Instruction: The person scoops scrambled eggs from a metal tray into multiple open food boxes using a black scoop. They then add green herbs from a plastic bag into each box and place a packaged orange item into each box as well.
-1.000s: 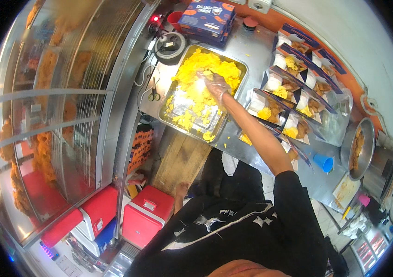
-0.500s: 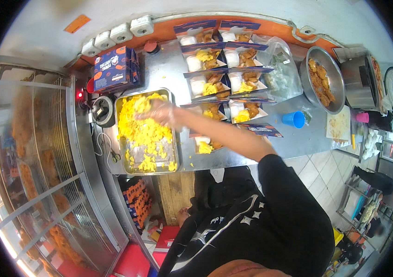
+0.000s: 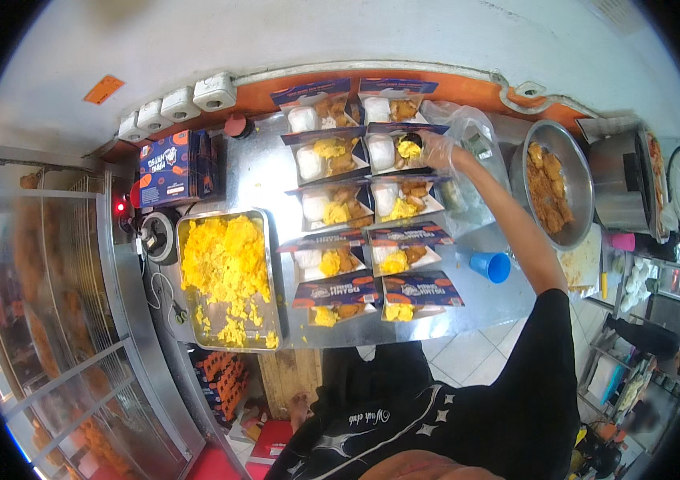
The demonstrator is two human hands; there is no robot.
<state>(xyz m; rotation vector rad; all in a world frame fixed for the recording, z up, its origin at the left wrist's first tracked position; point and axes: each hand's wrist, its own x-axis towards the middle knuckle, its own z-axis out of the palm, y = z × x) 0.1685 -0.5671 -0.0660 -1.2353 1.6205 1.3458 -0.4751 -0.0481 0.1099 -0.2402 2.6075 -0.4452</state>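
Note:
My right hand point(image 3: 437, 152), in a clear plastic glove, reaches across the counter to the far end of the right column of meal boxes. Its fingers are closed around a clump of scrambled egg point(image 3: 409, 147) over the second box from the back, with a dark patch beside the egg. This box also holds a white wrapped portion point(image 3: 380, 150). To the left, loose scrambled egg fills much of a metal tray point(image 3: 270, 330). Several open boxes show white portions, fried pieces and egg. My left hand cannot be made out.
A stack of folded boxes point(image 3: 172, 170) stands behind the tray. Right of the boxes are a clear plastic bag point(image 3: 474, 132), a blue cup point(image 3: 490, 266) and a steel bowl point(image 3: 585, 212) of fried pieces. A glass display cabinet point(image 3: 120, 276) borders the left side; scissors point(image 3: 179, 312) lie near the tray.
My right hand has moved from the egg tray, right and away, to a box in the far right column. The whole view has shifted, so the counter appears lower in the picture.

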